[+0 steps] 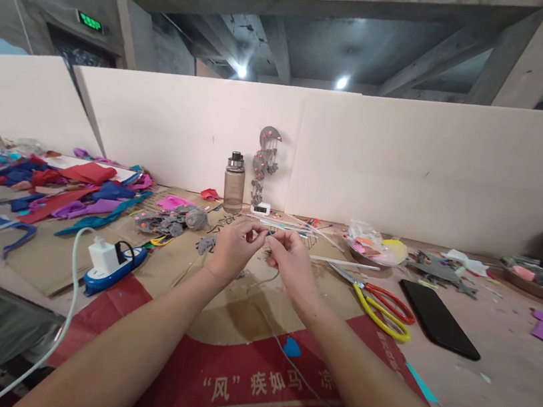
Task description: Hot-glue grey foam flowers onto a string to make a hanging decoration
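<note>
My left hand [235, 247] and right hand [292, 260] nearly meet above the middle of the worktable [500, 404], thumb and fingertips of each pinching a small grey piece [267, 235] too tiny to make out. Below them a thin grey thread [298, 373] lies loosely across a red sheet [249, 362], beside a blue heart [292, 347]. I judge piece and thread featherlight, the thread soft and limp, best held close to its end, between thumb and forefinger tips.

My left hand [235, 249] and right hand [292, 264] pinch a tiny grey piece [267, 235]; right of them lie red-and-yellow-handled metal scissors [359, 286] and, farther right, a flat black phone [438, 319].
</note>
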Tool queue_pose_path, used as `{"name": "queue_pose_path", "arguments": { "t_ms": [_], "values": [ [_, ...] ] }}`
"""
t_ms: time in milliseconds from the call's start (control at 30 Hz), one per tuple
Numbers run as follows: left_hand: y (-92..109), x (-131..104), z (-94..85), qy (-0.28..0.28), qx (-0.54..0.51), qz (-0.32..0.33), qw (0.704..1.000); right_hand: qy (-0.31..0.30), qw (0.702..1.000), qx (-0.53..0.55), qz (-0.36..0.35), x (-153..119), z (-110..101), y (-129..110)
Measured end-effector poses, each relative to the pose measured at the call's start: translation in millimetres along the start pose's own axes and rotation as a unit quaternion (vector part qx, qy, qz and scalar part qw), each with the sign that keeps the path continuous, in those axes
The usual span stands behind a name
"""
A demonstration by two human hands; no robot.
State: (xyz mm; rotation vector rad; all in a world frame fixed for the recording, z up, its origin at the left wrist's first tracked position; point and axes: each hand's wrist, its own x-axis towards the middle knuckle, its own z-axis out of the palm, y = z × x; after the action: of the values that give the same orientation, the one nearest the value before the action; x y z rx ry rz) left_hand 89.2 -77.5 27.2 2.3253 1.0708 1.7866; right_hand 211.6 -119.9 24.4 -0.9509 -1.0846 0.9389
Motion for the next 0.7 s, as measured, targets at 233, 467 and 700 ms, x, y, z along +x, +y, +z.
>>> {"name": "queue_pose_path", "arguments": {
  "t_ms": [233, 467, 700],
  "values": [
    [9.2, 1.3, 0.0, -0.018, -0.081, -0.129, 0.988, 0.033, 0.992, -0.113, -0.048, 2.8, -5.6, -1.8],
    [9.4, 1.0, 1.0, -0.04, -0.163, -0.196, 0.966, 0.049, 0.981, -0.174, -0.067, 2.1, -5.3, -8.0],
    [4.5, -0.1, 4.6, -0.058, -0.199, -0.21, 0.956, 0.06, 0.978, -0.189, -0.065, 3.1, -5.1, -6.1]
  ]
}}
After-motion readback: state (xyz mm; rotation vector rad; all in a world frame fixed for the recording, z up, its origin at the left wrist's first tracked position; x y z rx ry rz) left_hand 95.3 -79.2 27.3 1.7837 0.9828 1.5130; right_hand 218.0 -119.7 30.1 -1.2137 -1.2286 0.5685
